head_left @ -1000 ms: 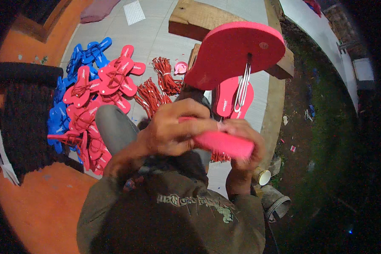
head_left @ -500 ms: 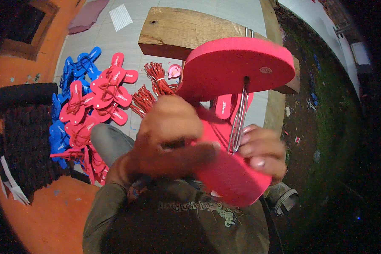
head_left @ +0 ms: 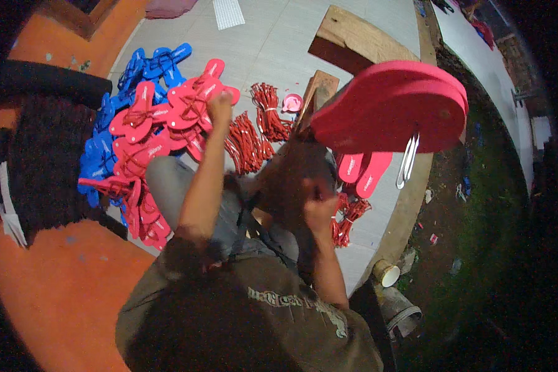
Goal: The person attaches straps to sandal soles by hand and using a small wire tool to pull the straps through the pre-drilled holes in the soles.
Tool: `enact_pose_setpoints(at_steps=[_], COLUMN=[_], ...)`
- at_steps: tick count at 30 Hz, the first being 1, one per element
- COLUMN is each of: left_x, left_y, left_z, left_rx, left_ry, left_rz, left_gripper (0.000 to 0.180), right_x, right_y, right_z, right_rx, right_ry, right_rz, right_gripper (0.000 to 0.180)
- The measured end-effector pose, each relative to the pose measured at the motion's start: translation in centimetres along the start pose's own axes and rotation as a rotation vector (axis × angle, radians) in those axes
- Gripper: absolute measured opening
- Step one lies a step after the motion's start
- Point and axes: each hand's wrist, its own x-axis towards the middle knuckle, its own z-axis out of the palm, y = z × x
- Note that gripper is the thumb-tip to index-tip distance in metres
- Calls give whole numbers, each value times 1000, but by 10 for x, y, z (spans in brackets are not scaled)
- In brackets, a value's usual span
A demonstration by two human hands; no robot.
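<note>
With the left hand point(head_left: 220, 106) best kept light by the pink sandals point(head_left: 180, 98) and the right hand point(head_left: 319, 201) near red straps point(head_left: 344, 226), I can't tell either's opening or hold.

Two pink soles point(head_left: 398, 118) are now seen stacked at the upper right, where one was seen before; none is now gripped at the centre. The left hand point(head_left: 220, 107) is moved to the upper left, over the sandals point(head_left: 183, 105). The right hand point(head_left: 318, 201), blurred, is emptied near the centre. Red straps point(head_left: 351, 218) are uncovered beside it.
</note>
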Motion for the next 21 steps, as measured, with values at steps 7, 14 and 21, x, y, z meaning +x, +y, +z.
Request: enact_pose_setpoints(at_steps=[7, 14, 21], left_x=[-98, -91, -67], left_y=[-30, -13, -68], left_z=[64, 61, 155], left_rx=[644, 657, 466], left_ry=[-660, -673, -332], left_rz=[-135, -44, -240], left_gripper=[41, 31, 34], right_x=[0, 6, -3], right_y=[-4, -1, 10], right_z=[16, 24, 31], right_rx=[-237, -244, -304], right_ry=[-132, -45, -84], right_rz=[-8, -7, 16], right_gripper=[18, 21, 22])
